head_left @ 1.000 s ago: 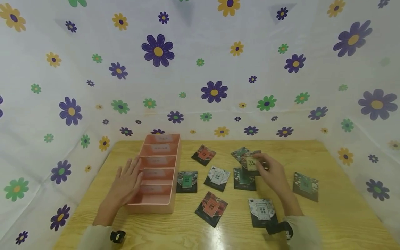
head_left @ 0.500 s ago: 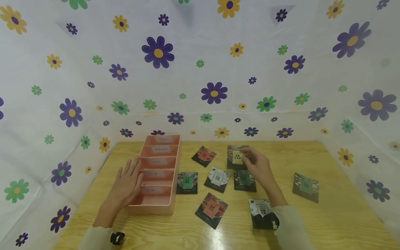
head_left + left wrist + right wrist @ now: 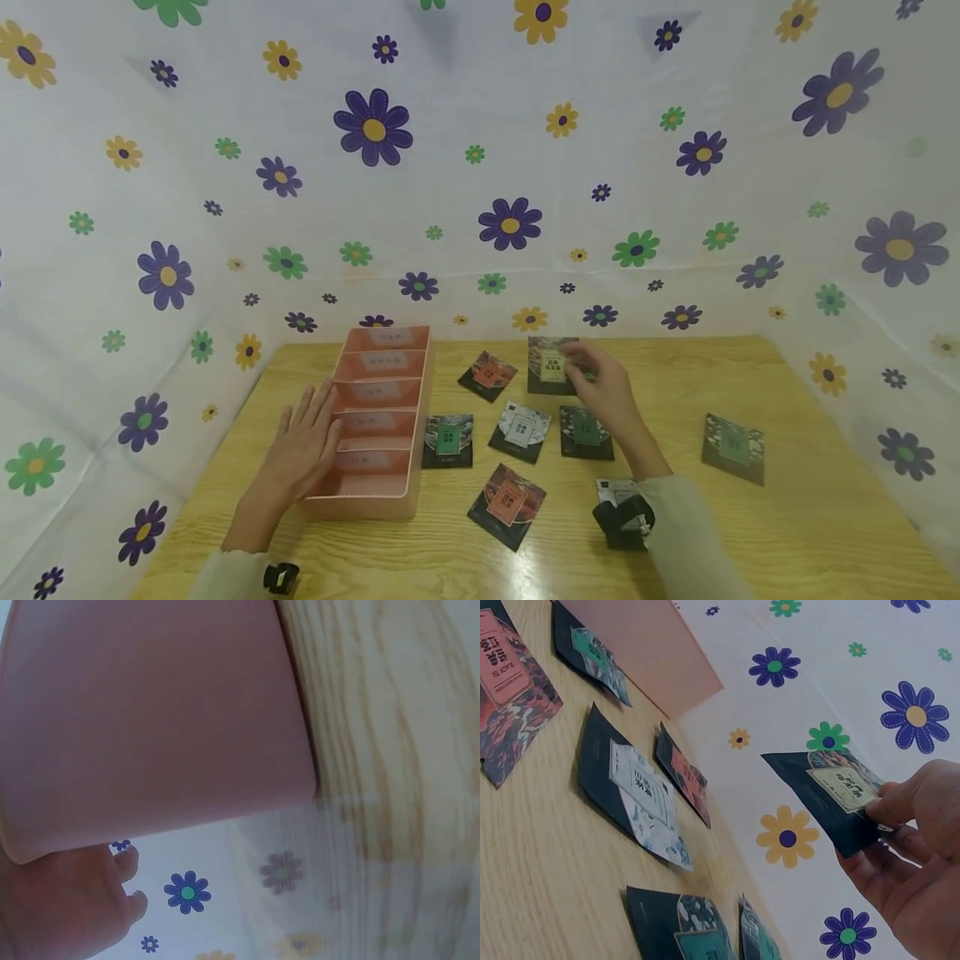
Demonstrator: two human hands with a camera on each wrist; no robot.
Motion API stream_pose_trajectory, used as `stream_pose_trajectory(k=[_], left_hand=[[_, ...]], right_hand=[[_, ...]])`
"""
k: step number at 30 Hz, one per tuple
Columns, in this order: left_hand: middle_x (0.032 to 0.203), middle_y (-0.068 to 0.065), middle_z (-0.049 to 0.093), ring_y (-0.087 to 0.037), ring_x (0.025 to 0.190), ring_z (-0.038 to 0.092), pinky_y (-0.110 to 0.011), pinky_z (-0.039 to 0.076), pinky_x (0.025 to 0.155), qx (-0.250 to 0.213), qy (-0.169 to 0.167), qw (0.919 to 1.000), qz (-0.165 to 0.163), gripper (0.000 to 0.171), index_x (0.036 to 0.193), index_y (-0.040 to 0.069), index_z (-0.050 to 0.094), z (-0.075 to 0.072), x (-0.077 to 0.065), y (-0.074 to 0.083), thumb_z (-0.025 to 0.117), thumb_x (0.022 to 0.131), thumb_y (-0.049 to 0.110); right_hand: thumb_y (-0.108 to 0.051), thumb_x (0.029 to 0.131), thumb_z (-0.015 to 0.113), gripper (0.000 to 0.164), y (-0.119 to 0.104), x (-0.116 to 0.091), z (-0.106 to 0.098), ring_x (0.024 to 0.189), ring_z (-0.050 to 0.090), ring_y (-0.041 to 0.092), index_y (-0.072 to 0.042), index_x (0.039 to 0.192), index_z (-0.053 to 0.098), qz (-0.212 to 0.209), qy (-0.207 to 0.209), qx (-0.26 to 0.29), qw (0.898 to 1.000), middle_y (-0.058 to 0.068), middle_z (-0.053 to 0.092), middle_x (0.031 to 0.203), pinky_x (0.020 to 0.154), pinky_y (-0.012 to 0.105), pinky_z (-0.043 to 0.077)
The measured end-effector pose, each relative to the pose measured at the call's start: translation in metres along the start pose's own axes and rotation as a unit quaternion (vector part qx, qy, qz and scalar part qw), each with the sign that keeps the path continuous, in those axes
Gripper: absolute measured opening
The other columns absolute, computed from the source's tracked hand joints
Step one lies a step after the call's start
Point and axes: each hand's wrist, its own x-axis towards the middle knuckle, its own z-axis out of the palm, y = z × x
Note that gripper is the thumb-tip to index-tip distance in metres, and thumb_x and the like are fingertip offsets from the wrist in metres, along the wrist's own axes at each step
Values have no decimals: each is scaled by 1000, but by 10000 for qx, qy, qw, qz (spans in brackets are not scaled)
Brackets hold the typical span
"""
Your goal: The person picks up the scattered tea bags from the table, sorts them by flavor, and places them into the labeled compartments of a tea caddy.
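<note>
In the head view my right hand (image 3: pixel 607 387) pinches a tea sachet with a yellow label (image 3: pixel 542 357) between thumb and fingers. The right wrist view has this yellow-label sachet (image 3: pixel 810 787) in the air, apart from the tabletop. My left hand (image 3: pixel 300 446) lies with straight fingers along the left side of a pink divided box (image 3: pixel 375 507). That box has several labelled compartments in a row; the label writing is too blurred to read. In the left wrist view the pink box's outer wall (image 3: pixel 157 720) fills much of the picture, beside part of the hand.
On the wooden table (image 3: pixel 570 567) lie red-label sachets (image 3: pixel 487 375) (image 3: pixel 507 506), white-label sachets (image 3: pixel 520 431) and green-label sachets (image 3: pixel 447 440) (image 3: pixel 587 432) (image 3: pixel 733 448). My right wrist strap partly covers another white-label sachet (image 3: pixel 615 490). Flower-print cloth (image 3: pixel 465 192) encloses the table.
My right hand has carried the yellow-label sachet left and toward the back, away from above the green-label sachets. The left hand has stayed against the pink box.
</note>
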Motion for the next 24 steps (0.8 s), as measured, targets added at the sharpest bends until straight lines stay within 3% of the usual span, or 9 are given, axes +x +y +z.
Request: stream_pose_trajectory(k=[7,17,24], left_hand=[[170,-19,16,-46,154,12,-70,12,118,-4,31,10000,-36,60,162,-3,21,-1,-3,-1,32,113,30],[169,-19,16,-46,154,11,-70,10,118,-87,1,10000,-38,60,161,-4,21,-2,-3,-1,32,113,29],[168,-21,19,-46,154,12,-71,10,118,-247,180,9995,121,59,161,-4,23,2,-2,-1,33,112,28]], right_hand=[[6,95,68,25,-6,12,11,101,70,32,3,119,69,-261,70,162,9995,16,71,116,87,47,59],[0,99,64,21,-16,24,29,101,72,34,-1,119,70,-84,-29,237,9997,16,72,117,80,47,61],[0,98,66,22,-21,36,43,103,72,32,-1,120,70,-279,-60,254,9993,14,72,120,84,44,60]])
